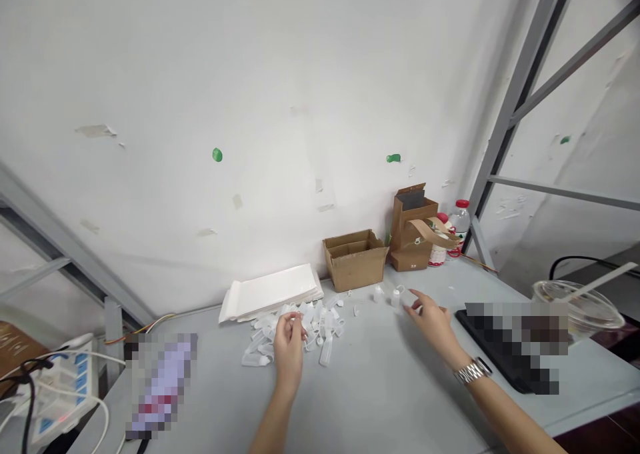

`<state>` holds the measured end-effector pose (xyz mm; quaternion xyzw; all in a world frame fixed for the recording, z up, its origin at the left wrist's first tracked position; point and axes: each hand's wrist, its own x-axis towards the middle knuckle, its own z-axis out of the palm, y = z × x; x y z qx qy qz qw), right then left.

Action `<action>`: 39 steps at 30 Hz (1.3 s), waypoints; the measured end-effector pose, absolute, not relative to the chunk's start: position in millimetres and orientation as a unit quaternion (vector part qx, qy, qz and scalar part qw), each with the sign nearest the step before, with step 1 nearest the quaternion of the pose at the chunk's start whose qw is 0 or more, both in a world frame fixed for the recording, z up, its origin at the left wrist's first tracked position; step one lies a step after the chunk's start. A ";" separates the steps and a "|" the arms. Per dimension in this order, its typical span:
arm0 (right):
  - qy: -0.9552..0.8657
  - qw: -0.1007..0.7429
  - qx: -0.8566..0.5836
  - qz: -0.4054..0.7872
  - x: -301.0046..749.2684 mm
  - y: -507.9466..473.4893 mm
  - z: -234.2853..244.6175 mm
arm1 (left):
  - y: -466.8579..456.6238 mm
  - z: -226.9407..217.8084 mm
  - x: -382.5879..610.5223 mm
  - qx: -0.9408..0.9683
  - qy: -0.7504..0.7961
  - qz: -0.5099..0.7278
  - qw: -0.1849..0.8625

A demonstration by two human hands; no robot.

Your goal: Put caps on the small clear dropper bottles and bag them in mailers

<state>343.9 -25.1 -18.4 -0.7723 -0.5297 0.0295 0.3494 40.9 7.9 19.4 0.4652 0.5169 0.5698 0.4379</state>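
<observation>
My left hand (289,341) hovers at the near edge of a pile of small translucent plastic bottles and parts (314,321). Its fingers are curled together at the tips; whatever they may hold is too small to make out. One clear dropper-like bottle (326,351) lies just right of that hand, and another bottle (255,360) lies to its left. Over on the right, my right hand (429,315), with a metal watch band at the wrist, reaches beside a small white-capped bottle (396,299). Thumb and index finger are apart. A second small bottle (378,295) stands left of it.
Behind the pile lie white sheets or envelopes (275,291). An open cardboard box (357,267), a brown paper bag (413,234) and a red-capped bottle (461,221) stand along the wall. A blurred black item (500,351) lies right; a power strip (65,394) sits left.
</observation>
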 end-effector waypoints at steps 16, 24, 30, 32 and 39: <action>-0.654 0.422 -0.580 0.240 216.8 14.6 2.8 | -10.4 16.2 48.5 0.744 0.583 0.259 0.200; -0.551 0.522 -0.599 0.255 237.9 13.9 -10.3 | -9.6 27.8 41.1 0.740 0.571 0.214 0.282; -0.505 0.552 -0.539 0.386 231.8 6.8 8.0 | -5.1 39.9 35.4 0.687 0.483 0.290 0.459; -0.513 0.537 -0.505 0.439 224.4 1.6 14.0 | -6.2 39.4 39.7 0.674 0.466 0.328 0.469; -0.540 0.510 -0.449 0.497 212.7 -10.8 20.6 | -7.6 26.3 52.9 0.651 0.459 0.365 0.483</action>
